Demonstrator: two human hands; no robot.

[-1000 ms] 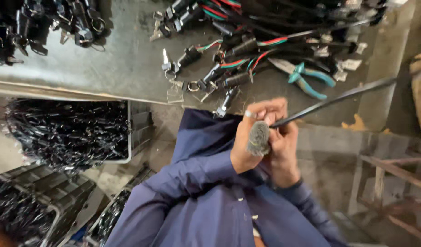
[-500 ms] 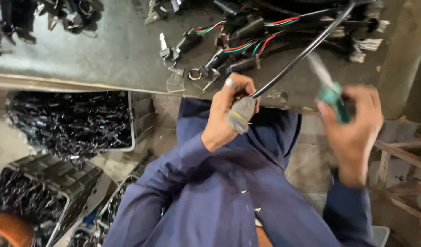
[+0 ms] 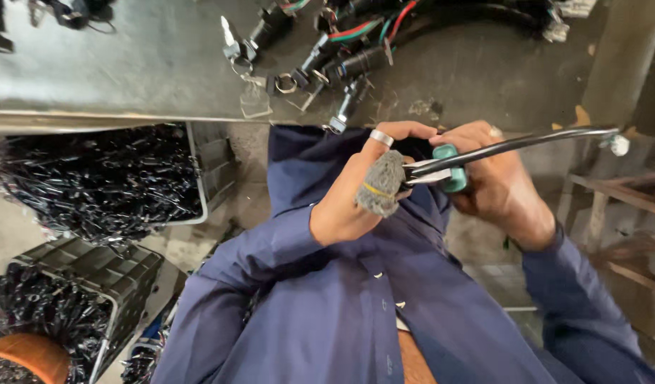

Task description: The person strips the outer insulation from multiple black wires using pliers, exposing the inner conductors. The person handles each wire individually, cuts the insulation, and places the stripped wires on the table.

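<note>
Running from the hands out to the right, a black cable [image 3: 526,142] sits in front of the person's chest, just below the table [image 3: 128,71] edge, with a small white piece at its far end. The left hand [image 3: 363,185] is curled around the near end of the cable; its thumb wears a grey cloth wrap [image 3: 379,183] held by a yellow band, and a silver ring [image 3: 381,137] sits on one finger. The right hand [image 3: 494,178] is closed on green-handled pliers [image 3: 441,171], whose metal nose meets the cable right beside the wrapped thumb. Both arms are in dark blue sleeves. On the grey table above lie black switch parts with red and green wires [image 3: 342,50] and small keys. To the left, under the table, crates [image 3: 93,178] are heaped with glossy black bundled parts.
</note>
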